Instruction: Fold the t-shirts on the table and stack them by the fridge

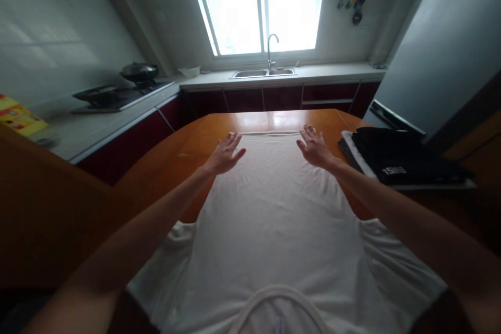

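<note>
A white T-shirt (277,209) lies spread flat on the wooden table (188,151), its neckline toward me and its hem at the far end. Both sleeves stick out to the sides beneath my forearms. My left hand (226,155) rests at the far left corner of the hem, palm down with fingers stretched. At the far right corner, my right hand (314,147) lies the same way, fingers spread on the cloth. Neither hand grips the fabric. Faint wrinkles run across the shirt's body.
A stack of folded dark and white clothes (407,156) sits on the table's right side. Beyond are a counter with a sink (250,73) and faucet (269,49), and a stove (129,96) with pans at left. A large grey appliance (438,36) stands at right.
</note>
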{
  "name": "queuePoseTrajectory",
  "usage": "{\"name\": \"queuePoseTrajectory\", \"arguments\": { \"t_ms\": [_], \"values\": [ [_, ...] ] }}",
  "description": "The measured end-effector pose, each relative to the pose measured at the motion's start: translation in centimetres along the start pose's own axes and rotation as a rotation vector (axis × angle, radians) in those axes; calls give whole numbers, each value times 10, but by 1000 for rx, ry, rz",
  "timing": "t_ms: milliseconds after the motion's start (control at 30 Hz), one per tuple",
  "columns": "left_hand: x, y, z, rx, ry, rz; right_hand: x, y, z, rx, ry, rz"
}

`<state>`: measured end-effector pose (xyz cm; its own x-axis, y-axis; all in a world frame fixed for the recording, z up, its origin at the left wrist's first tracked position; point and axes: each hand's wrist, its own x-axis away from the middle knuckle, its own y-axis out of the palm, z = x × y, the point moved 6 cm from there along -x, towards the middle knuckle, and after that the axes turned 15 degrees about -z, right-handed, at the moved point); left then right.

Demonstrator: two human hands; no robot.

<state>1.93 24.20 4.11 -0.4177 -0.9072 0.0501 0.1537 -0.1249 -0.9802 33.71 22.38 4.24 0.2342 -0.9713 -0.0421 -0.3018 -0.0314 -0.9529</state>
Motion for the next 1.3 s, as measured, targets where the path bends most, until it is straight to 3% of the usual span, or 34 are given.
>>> {"name": "queuePoseTrajectory", "arguments": {
  "t_ms": [133, 267, 367, 467, 567, 733, 933, 1000, 1100, 1167, 1233, 1300],
  "values": [
    [108, 15, 67, 7, 175, -58, 111, 4, -47, -9, -175, -82],
    [205, 45, 118, 20, 265, -152, 217, 33, -61, -86, -233, -244],
    [252, 65, 137, 33, 259, -163, 276, 55, -60, -57, -239, -239],
    [278, 78, 147, 2, 280, -225, 309, 69, -65, 26, -314, -235],
    [286, 72, 155, -13, 283, -248, 317, 61, -71, 65, -327, -187],
    [277, 47, 172, 6, 285, -140, 307, 43, -93, 45, -320, -105],
    [266, 78, 181, -12, 283, -208, 304, 72, -103, 43, -285, -270],
    [265, 77, 178, -7, 290, -148, 296, 62, -105, 35, -254, -260],
    [262, 62, 166, 16, 242, 9, 270, 31, -113, 17, -208, -172],
    [259, 59, 158, 28, 192, 32, 249, 18, -121, -9, -188, -123],
    [258, 66, 152, 22, 150, -26, 232, 22, -125, -35, -151, -86],
    [259, 78, 148, 6, 131, -113, 222, 42, -127, -24, -123, -84]
  ]
}}
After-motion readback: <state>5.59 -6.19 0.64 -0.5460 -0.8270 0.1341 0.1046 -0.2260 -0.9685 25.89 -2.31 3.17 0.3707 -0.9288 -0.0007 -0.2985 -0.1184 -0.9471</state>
